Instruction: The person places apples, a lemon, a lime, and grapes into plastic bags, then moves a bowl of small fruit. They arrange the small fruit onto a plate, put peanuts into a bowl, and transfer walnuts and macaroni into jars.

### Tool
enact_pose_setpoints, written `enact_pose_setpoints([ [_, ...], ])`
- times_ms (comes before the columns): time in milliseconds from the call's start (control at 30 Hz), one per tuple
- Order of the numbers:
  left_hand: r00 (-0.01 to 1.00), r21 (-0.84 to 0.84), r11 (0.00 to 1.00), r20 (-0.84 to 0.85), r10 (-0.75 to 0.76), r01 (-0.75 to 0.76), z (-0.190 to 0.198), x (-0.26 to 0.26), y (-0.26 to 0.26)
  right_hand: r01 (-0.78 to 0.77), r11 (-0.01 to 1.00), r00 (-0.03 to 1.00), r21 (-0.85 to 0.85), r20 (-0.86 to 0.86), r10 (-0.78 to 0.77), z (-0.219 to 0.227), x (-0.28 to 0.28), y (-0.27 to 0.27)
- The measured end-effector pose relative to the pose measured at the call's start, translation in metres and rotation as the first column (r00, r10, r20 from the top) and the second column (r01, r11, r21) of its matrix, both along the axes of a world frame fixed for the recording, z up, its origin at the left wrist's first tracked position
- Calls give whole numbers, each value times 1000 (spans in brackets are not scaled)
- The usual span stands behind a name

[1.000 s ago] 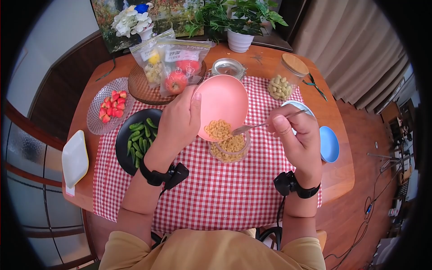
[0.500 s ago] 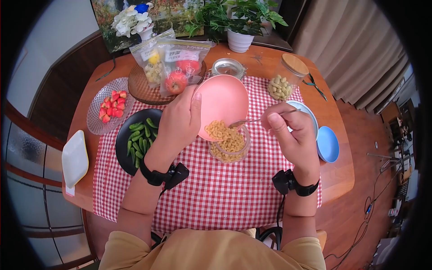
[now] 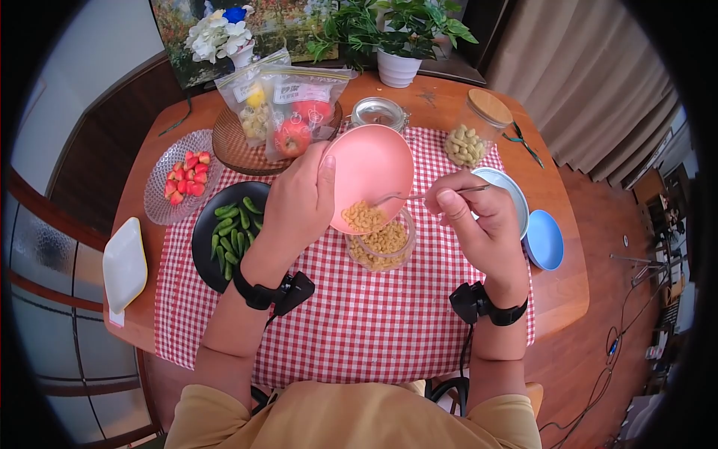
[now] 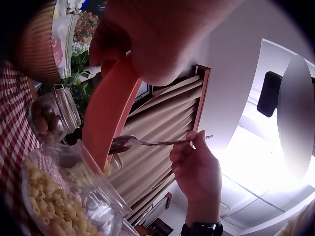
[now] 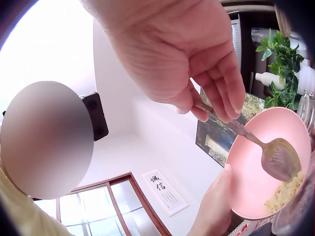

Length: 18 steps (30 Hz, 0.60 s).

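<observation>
My left hand (image 3: pixel 294 198) grips the rim of a pink bowl (image 3: pixel 374 161), thumb over the inside. The bowl is tilted, its lower edge over a clear container (image 3: pixel 410 253) of macaroni. More macaroni (image 3: pixel 363 217) lies in a small heap at the bowl's low side. In my right hand (image 3: pixel 480 224), thumb and fingers pinch the handle of a metal spoon (image 5: pixel 280 160). The spoon's head is inside the bowl, right at the upper edge of the heap. From the left wrist view, the pink bowl (image 4: pixel 110 108) appears edge-on, hiding its contents.
On the left are a black plate (image 3: pixel 206 258) of small green cucumbers, a glass dish (image 3: pixel 157 198) of cut red fruit and a white tray (image 3: pixel 125 263). Bagged fruit sits in a brown basket (image 3: pixel 224 142). A lidded nut jar (image 3: pixel 470 142) and blue bowl (image 3: pixel 544 239) stand right.
My right hand has shifted left, and the spoon's head has moved from the bowl's lower edge up and left to above the macaroni. The bowl and left hand have barely moved.
</observation>
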<state>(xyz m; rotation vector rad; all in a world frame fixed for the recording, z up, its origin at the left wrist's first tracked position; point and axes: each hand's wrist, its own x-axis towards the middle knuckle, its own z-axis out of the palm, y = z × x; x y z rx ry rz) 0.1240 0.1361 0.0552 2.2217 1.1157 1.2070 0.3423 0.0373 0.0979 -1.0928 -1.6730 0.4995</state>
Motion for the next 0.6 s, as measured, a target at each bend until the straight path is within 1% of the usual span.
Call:
enact_pose_setpoints([
  [67, 1000, -1, 1000, 2, 2, -2, -1, 0, 0, -3, 1000, 1000, -12, 21, 3, 1, 1, -1],
  [133, 1000, 29, 1000, 15, 9, -10, -2, 1, 0, -2, 999, 1000, 49, 30, 0, 1, 4, -2],
  [167, 1000, 28, 1000, 15, 10, -11, -2, 1, 0, -3, 999, 1000, 49, 31, 1, 1, 5, -3],
  [233, 1000, 43, 999, 7, 9, -10, 0, 1, -1, -2, 998, 1000, 59, -25, 4, 1, 6, -5],
  [267, 1000, 42, 999, 7, 10, -10, 0, 0, -1, -3, 998, 1000, 59, -24, 4, 0, 5, -5],
  [333, 1000, 51, 999, 9, 6, -7, -1, 1, 0, -4, 994, 996, 107, -84, 13, -1, 4, -4],
  [367, 1000, 52, 999, 9, 6, -6, -1, 1, 0, -3, 994, 996, 108, -84, 12, 0, 3, -4],
  [433, 1000, 39, 999, 5, 3, -3, -1, 0, 0, 18, 1000, 1000, 24, -21, -18, 3, 1, -4],
  [533, 1000, 28, 1000, 2, -9, 9, -1, 0, 0, -8, 1000, 1000, -2, 3, 8, -1, 0, 0],
  [600, 1000, 25, 1000, -4, -7, 7, -1, 0, 0, -12, 1000, 1000, 14, 17, 12, -1, 0, -1],
])
